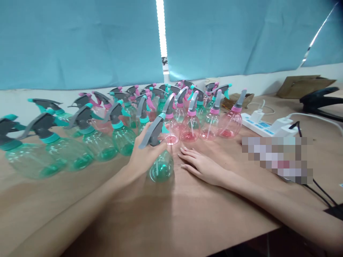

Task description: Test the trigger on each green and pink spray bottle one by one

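My left hand [146, 151] is closed around the neck of a green spray bottle [161, 167] with a grey and teal trigger head. The bottle is upright, its base on or just above the brown table [187, 221]; I cannot tell which. Flat on the table to its right lies my right hand [200, 164], fingers stretched out and holding nothing. Just beyond my hands stand pink spray bottles [189, 128] with grey and pink heads. A row of green spray bottles [100, 144] runs off to the left.
More green and pink spray bottles crowd the back by the wall. At right are a white power strip [258, 125] with plugged-in chargers, a blurred-out object [278, 159], black cables [320, 191], a cardboard box [302, 86] and a black object [321, 101]. Blue curtains [80, 43] hang behind.
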Tool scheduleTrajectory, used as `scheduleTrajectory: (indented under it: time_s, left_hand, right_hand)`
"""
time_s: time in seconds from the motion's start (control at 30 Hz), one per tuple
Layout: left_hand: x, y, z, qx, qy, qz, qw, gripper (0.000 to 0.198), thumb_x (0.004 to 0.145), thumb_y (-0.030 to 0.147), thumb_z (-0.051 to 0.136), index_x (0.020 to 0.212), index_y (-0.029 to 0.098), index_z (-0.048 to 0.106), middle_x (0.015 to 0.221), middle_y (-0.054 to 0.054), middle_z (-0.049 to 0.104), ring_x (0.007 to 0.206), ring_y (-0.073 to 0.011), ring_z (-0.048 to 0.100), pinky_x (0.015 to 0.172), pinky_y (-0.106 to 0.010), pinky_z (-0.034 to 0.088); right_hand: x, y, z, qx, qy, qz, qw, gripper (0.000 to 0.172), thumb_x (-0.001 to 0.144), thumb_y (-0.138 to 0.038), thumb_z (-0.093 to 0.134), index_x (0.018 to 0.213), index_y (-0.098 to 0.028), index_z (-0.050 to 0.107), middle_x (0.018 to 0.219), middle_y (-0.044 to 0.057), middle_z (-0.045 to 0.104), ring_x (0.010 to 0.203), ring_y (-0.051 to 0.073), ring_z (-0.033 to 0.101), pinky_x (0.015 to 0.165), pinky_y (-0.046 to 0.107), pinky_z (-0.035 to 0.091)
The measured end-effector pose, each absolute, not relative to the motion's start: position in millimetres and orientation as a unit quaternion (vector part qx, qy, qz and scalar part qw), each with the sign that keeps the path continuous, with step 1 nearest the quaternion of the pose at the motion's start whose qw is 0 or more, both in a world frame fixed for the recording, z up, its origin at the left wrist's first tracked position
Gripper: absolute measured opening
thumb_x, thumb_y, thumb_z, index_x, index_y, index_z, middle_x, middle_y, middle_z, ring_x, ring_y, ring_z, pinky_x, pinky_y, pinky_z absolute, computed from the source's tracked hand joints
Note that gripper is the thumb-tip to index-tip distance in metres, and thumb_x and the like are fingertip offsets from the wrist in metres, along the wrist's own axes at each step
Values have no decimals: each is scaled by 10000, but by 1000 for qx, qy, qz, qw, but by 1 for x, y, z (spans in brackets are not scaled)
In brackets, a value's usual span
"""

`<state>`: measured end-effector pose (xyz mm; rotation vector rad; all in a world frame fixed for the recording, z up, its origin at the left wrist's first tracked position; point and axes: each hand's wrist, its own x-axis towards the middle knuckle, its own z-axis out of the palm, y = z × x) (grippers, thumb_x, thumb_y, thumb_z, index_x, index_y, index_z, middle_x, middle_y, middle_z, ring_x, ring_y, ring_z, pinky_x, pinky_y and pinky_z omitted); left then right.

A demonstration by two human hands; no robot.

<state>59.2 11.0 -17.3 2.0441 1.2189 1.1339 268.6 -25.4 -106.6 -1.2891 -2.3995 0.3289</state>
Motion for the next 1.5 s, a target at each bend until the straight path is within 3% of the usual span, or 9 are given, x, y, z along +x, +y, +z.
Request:
scheduleTrajectory:
  time_s: [0.23,0.47,0.73,0.87,0.97,1.2,1.33,1.4,1.5]
  left_hand:
    - [46,-5,-32,767,431,381,285,289,862,389,586,1049,176,638,1070,-67,692,1034,-257,614,877,-379,473]
    - [10,-27,-29,791,421,327,299,368,891,491,540,1051,175,642,1101,-70,686,1031,-264,610,826,-359,472]
    - [-62,-69,-26,774,453,360,257,293,933,453,467,987,206,614,997,-45,686,958,-243,630,850,-376,478]
    - [-116,-93,-23,761,503,362,194,311,928,460,431,1002,236,633,1042,-61,697,983,-280,629,853,-408,491]
    - [-156,-108,-22,738,580,318,137,334,908,508,456,1076,277,628,1096,-63,688,1071,-318,594,1004,-492,394]
    - [-234,-106,-22,637,625,438,111,339,926,484,438,1093,229,586,1176,-66,643,1174,-305,529,1059,-460,359]
    - [-274,-91,-20,592,674,439,49,373,929,489,411,1104,210,587,1225,-88,611,1207,-311,507,1066,-481,339]
    - [-291,-79,-19,584,681,441,19,388,943,470,402,1220,234,539,1325,-77,549,1282,-291,441,1101,-456,295]
    - [-314,-58,-19,559,710,428,-20,428,914,507,443,1197,207,560,1299,-117,534,1229,-312,473,1061,-453,329]
  right_hand:
    - [261,-32,-100,-454,-870,90,171,474,985,-382,383,1349,-105,508,1406,174,494,1378,304,340,1108,510,321]
    - [244,-33,-86,-419,-894,75,140,392,959,-412,440,1233,-188,608,1308,129,590,1308,314,444,1058,509,397]
    - [179,-27,-70,-370,-919,97,92,265,935,-379,486,1099,-260,657,1216,63,644,1113,266,607,900,422,521]
    - [120,-17,-58,-334,-930,98,115,268,944,-339,474,1128,-248,645,1176,55,667,1065,251,627,895,414,513]
    - [71,-10,-47,-319,-930,105,151,284,945,-327,477,1170,-250,632,1183,52,665,1058,250,633,901,416,504]
    - [-37,2,-22,-306,-897,150,281,270,931,-331,521,1161,-234,624,1147,45,684,869,206,678,831,398,509]
    - [-78,18,-13,-331,-873,153,324,368,907,-345,559,1243,-195,572,1221,92,649,1048,259,634,912,437,475]
    - [-90,27,-10,-345,-863,157,332,411,898,-346,570,1268,-169,554,1261,114,624,1139,284,589,953,456,452]
    - [-99,36,-5,-382,-846,183,322,493,885,-380,577,1299,-117,528,1214,157,638,1147,320,580,935,484,463]
